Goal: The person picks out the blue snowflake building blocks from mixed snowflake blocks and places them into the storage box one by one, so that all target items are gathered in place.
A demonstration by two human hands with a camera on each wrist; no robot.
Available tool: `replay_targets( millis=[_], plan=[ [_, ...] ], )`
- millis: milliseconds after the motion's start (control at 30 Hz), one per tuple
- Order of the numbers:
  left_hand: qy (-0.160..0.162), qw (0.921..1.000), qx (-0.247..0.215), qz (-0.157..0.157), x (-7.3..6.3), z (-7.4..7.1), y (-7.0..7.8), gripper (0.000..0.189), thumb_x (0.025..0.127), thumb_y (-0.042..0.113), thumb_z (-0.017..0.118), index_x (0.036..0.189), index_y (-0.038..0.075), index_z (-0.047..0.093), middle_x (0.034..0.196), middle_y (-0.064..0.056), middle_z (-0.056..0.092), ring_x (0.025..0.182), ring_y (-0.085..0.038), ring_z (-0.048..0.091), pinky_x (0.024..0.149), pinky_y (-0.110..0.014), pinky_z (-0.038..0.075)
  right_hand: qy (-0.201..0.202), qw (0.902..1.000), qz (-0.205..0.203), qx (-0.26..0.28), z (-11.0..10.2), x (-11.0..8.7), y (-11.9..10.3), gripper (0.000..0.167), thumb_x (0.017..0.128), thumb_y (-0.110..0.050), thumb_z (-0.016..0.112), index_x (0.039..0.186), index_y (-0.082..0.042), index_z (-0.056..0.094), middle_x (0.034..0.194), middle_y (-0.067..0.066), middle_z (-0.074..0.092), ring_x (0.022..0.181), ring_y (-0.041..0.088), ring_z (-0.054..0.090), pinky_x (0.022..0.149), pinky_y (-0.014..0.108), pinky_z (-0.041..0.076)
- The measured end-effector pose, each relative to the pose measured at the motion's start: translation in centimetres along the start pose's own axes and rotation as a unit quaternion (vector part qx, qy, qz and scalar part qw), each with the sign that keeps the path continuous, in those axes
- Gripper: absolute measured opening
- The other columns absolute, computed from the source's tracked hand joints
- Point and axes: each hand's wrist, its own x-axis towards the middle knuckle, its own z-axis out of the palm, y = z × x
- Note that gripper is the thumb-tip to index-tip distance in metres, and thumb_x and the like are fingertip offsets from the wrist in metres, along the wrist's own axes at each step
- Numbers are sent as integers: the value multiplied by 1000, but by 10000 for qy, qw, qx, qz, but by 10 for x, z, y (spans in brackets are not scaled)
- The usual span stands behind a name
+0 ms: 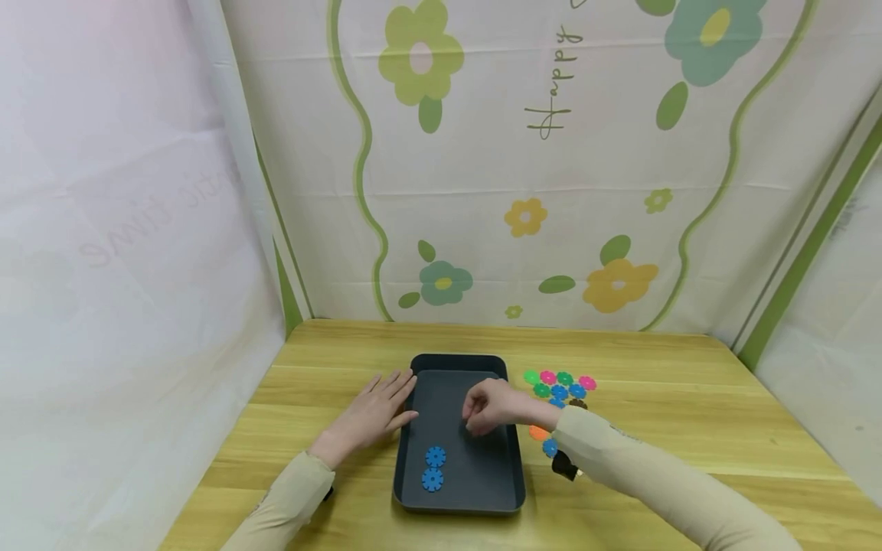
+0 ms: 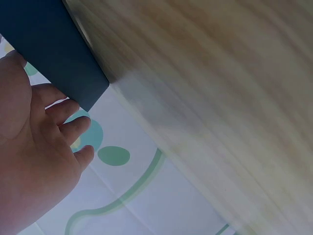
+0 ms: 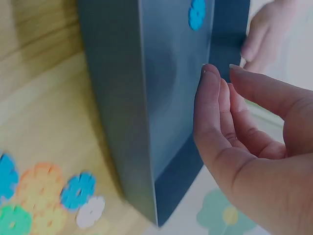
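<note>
A dark grey rectangular tray (image 1: 460,505) lies on the table, with two blue notched discs (image 1: 432,468) side by side near its front left. My left hand (image 1: 375,409) rests along the tray's left rim, fingers spread and mostly straight; in the left wrist view its fingertips are at the tray's outer wall (image 2: 54,44). Over the right half of the tray is my right hand (image 1: 491,405), fingers bent. The right wrist view shows a small gap between thumb and index finger, with nothing visible in it. One blue disc (image 3: 196,14) also shows beyond those fingertips.
Right of the tray lies a loose group of notched discs, including a pink disc (image 1: 587,383), a light green disc (image 1: 531,376) and an orange disc (image 1: 539,432). My right forearm covers part of the group. Printed cloth hangs behind the wooden table (image 1: 331,344) and at both sides.
</note>
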Motion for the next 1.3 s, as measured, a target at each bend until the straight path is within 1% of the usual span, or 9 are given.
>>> replay_targets(
  millis=[167,267,333,467,600,700,900,1000,1300],
  plan=[
    [-1,10000,-8,19,0,0,0,67,103,48,45,155,6,34,162,-12,32,149,-33,34,122,-56,26,162,9994,75,309,-23,-17,12,16,88,-5,71,100,6,67,88,13,71,83,32,73,79,43,62],
    [-2,10000,-8,32,0,0,0,67,103,48,46,155,6,34,162,-12,32,149,-33,33,122,-56,26,277,9992,82,291,-37,-28,20,17,90,-9,70,101,3,66,91,12,69,85,32,71,81,46,61],
    [5,10000,4,51,0,0,0,67,103,48,46,154,6,35,162,-12,33,149,-33,34,122,-56,26,387,9989,79,252,-45,-36,26,17,90,-10,69,101,3,66,92,13,68,83,30,70,80,45,60],
    [29,10000,41,77,0,1,-1,67,103,47,46,154,5,35,161,-13,34,149,-34,35,122,-56,27,649,9977,83,182,-59,-49,39,19,90,-10,69,101,4,66,90,16,67,78,25,68,74,40,60],
    [41,10000,25,64,-1,1,-1,67,103,47,46,154,6,35,162,-13,33,149,-34,34,122,-56,26,891,9959,152,14,-71,-61,54,19,90,-11,68,100,5,64,88,15,66,72,21,63,64,32,55],
    [47,10000,7,63,-1,1,-1,67,103,47,46,154,6,34,162,-13,33,149,-34,34,122,-56,26,996,9946,294,16,-77,-71,66,19,90,-10,68,100,6,63,88,14,65,68,20,58,60,30,51],
    [50,10000,14,69,-2,2,0,67,103,48,45,155,6,34,162,-12,33,149,-34,34,122,-56,27,1136,9919,558,-34,-86,-89,93,19,88,-7,70,100,7,63,88,14,66,74,21,62,70,39,59],
    [87,9999,27,84,-2,2,-1,67,103,48,45,154,5,35,161,-13,33,149,-34,35,122,-56,27,1227,9899,704,-98,-90,-96,104,18,88,-6,70,98,6,63,87,13,66,74,21,62,70,40,59],
    [91,9999,36,71,-2,3,-1,67,103,47,45,154,6,36,162,-12,34,148,-34,35,122,-56,27,1525,9824,1069,-128,-97,-100,124,21,89,-8,69,102,8,62,89,12,65,79,22,65,74,39,61]
  ],
)
